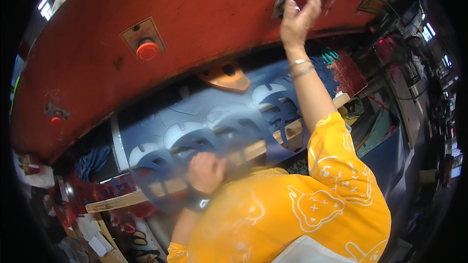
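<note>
A thin blue sheet [222, 134] with rows of curved cut-outs trails over a wooden bar toward me, its near part smeared by motion. My left hand [207, 171] is closed at the sheet's near side, fingers curled on its strips; blur hides the exact contact. Raised to the far right, my right hand [300, 22] has its fingers apart and holds nothing. Its fingertips are beside a button plate [285, 4] on the red machine beam [204, 14]; whether they touch the button cannot be seen. An orange cutting die [226, 77] lies on the blue material under the beam.
Two red mushroom buttons, one large [147, 49] and one small [57, 118], stick out of the beam. Teal-handled scissors [330, 56] lie at the right end. A wooden bar [117, 201] runs along the near edge. Blue scraps [92, 158] pile at left; a fan [412, 75] stands right.
</note>
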### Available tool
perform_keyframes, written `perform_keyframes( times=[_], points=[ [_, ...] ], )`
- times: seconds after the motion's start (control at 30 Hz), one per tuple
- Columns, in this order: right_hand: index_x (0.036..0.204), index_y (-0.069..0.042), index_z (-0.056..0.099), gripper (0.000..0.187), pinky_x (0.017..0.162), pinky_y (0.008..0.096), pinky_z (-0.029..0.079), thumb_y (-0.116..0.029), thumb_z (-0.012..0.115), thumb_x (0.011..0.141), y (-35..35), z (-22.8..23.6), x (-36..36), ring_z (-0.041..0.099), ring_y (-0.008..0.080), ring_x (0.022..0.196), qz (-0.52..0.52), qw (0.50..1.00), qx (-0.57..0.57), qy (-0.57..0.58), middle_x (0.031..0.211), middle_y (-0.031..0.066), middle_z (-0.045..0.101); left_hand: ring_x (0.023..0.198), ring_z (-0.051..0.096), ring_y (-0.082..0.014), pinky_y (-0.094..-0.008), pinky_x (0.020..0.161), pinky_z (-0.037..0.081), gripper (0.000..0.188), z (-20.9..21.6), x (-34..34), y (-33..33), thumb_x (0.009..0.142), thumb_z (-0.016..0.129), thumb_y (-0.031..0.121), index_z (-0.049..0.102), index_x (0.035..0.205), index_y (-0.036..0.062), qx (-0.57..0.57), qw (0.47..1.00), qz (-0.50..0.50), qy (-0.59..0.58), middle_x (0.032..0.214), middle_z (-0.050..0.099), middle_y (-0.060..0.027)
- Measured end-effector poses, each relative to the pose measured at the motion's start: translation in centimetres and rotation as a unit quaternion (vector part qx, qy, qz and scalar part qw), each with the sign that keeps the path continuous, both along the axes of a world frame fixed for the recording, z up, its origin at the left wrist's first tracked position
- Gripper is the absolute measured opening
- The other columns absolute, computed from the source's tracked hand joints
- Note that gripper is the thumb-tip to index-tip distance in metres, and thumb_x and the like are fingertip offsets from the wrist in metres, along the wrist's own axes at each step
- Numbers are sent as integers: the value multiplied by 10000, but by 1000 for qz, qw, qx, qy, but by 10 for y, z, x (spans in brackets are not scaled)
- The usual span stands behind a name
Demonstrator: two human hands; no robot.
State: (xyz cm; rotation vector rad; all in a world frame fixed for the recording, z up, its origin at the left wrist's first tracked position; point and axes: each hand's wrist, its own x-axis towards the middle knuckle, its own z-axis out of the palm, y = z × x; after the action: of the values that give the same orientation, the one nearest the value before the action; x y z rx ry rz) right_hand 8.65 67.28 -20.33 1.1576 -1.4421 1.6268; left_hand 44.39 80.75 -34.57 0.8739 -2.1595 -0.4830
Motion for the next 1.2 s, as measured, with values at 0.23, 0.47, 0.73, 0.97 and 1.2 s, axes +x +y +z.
perform_keyframes(
  times=[0.23,0.47,0.73,0.97,1.2],
  points=[
    [1447,22,207,788,1126,474,151,-401,573,891,73,-43,-6,194,408,1377,80,995,61,-25,1469,287,222,706,533,-314,-382,648,431,189,-2,-1,8,756,713,96,552,692,22,-22,998,66,12,718,547,-116],
    [1010,-92,650,247,861,403,410,-251,641,820,233,-116,53,558,284,946,184,776,599,67,954,94,626,729,554,-313,-395,660,447,214,-3,3,19,790,696,188,623,680,20,9,994,96,-48,733,580,-106],
    [1053,-177,672,235,859,417,361,-295,604,861,244,-127,69,496,284,1001,172,811,545,125,1007,111,561,769,546,-303,-404,700,445,202,5,-7,29,802,684,205,671,693,36,16,984,149,-98,754,574,-113],
    [1052,-168,679,236,831,416,367,-286,598,865,244,-128,69,489,288,952,163,820,530,141,965,116,542,758,521,-311,-401,680,420,249,5,-9,27,836,658,233,659,709,18,-14,979,163,-123,735,534,-126],
    [1085,-144,672,269,891,425,404,-290,575,880,230,-91,59,512,336,984,236,695,669,118,1009,161,572,748,512,-312,-404,662,411,231,13,-8,28,827,662,215,638,696,26,19,983,146,-113,724,515,-115]
  ],
)
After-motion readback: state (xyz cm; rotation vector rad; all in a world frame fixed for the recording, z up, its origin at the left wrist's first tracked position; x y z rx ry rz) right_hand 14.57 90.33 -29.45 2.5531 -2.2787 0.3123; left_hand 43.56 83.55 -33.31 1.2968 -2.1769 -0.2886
